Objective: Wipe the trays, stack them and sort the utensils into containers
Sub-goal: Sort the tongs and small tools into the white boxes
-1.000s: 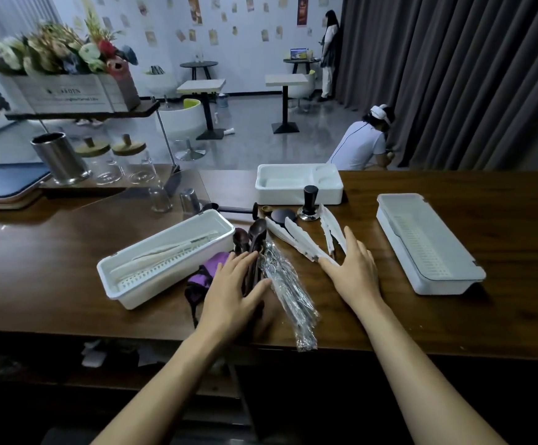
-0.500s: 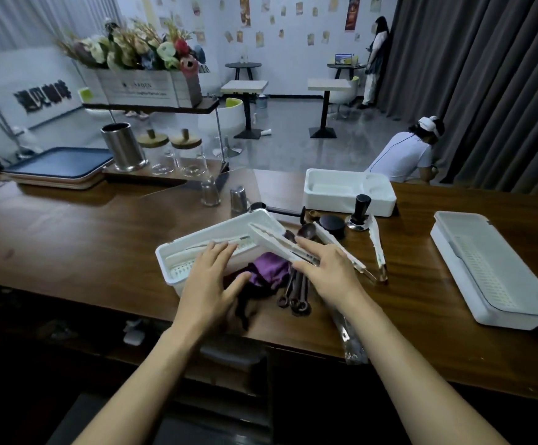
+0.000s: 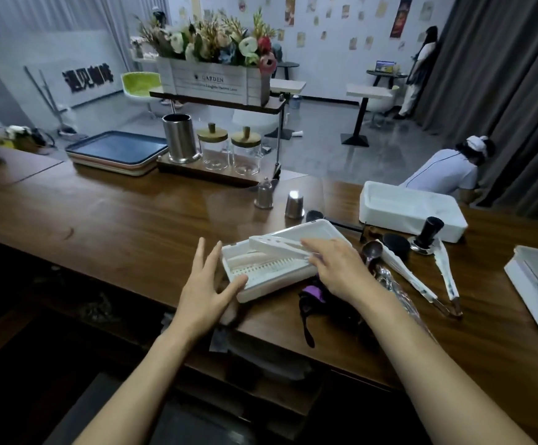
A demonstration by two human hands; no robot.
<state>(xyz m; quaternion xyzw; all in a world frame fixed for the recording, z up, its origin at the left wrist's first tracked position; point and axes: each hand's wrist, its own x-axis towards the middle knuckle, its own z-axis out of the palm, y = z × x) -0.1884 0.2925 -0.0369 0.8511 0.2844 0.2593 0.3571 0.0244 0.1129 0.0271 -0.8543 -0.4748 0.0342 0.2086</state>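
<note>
Left hand (image 3: 206,285), fingers straight and spread, braces the near corner of the white utensil container (image 3: 272,285) against sliding on the counter (image 3: 126,226); right hand (image 3: 336,269) pinches white tongs (image 3: 277,246) slanted over its rim, apparently to lay them inside.

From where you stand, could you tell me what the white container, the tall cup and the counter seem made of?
The white container looks like matte moulded plastic, with a slotted floor. The tall cup seems brushed steel, grey with bright reflections. The counter looks like wood or laminate, glossy brown with grain.
</note>
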